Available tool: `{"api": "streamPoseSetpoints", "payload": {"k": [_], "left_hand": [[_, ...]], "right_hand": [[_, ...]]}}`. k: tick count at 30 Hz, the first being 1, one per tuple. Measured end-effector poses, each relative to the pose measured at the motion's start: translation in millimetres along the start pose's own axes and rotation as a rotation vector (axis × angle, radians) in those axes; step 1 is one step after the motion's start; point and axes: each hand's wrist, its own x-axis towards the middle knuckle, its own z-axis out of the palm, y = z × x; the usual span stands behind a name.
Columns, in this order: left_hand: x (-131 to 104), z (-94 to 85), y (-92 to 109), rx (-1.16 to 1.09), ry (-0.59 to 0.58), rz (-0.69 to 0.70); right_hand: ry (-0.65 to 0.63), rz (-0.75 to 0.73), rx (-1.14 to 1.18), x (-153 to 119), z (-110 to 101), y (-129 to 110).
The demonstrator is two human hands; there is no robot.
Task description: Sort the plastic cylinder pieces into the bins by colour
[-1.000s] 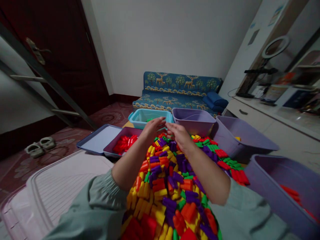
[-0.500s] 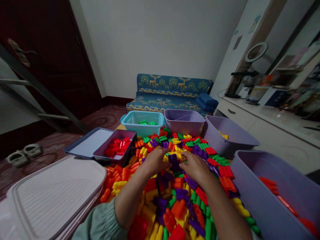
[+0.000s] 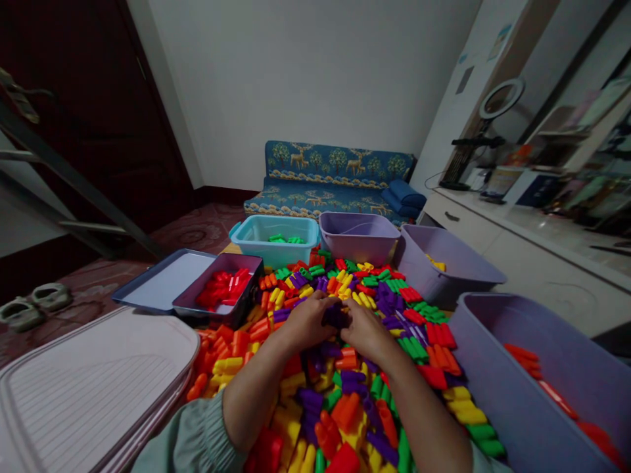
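A spread of bullet-shaped plastic toy blocks (image 3: 345, 412) in red, orange, yellow, green and purple lies in front of me. My left hand (image 3: 309, 320) reaches into its middle, fingers curled against purple blocks (image 3: 336, 315). From the other side my right hand (image 3: 363, 330) closes on the same purple blocks, its fingertips close to those of the left. The hands partly hide what they grip. Just beyond them lie yellow blocks (image 3: 365, 299), and to the right more purple blocks (image 3: 389, 299).
A turquoise tub (image 3: 276, 248) with green blocks and a purple tub (image 3: 359, 244) stand behind the pile. Two more purple tubs (image 3: 444, 281) (image 3: 497, 368) line the right. A tin (image 3: 252, 289) with red blocks and pale lids (image 3: 93, 387) lie left.
My hands have drawn closer together and closed around purple blocks; before, they were farther apart over yellow and purple ones. The view has shifted slightly to the right.
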Motion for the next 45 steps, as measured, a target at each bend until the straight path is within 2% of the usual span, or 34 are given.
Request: {"api": "streamPoseSetpoints", "payload": {"k": [8,13,17,21,24,26,33,36,40,45], "left_hand": [[3.2,6.2,-10.6,-0.095,0.172,-0.026],[4.4,1.6,-10.0,-0.229,0.206,-0.097],[5.4,-1.0,-10.7,-0.389,0.217,-0.204],[7.9,-0.2,-15.0,-0.639,0.257,-0.389],[9.3,-0.9,-14.5,-0.757,0.293,-0.484],[9.4,-1.9,-12.4,-0.817,0.303,-0.509],[8.3,-1.8,-10.0,-0.922,0.276,-0.494],[9.0,-0.8,-10.6,-0.933,0.283,-0.474],[10.3,1.2,-13.3,-0.897,0.305,-0.451],[10.6,3.7,-20.9,-0.677,0.352,-0.379]], "right_hand": [[0.07,-0.1,0.498,5.4,3.4,-6.0],[0.031,-0.128,0.607,0.6,-3.6,-11.2],[0.056,-0.147,0.47,-2.4,-15.7,-10.4],[0.119,-0.145,0.241,-7.3,-36.7,-5.8],[0.058,-0.128,0.121,-12.2,-45.4,-3.1],[0.004,-0.125,0.051,-15.2,-44.0,-3.8],[-0.101,-0.299,-0.13,-21.0,-21.0,-15.0],[-0.104,-0.269,-0.202,-20.3,-17.5,-16.1],[-0.045,-0.178,-0.244,-16.6,-17.5,-11.8],[0.014,-0.123,-0.27,-13.0,-14.6,-9.9]]}}
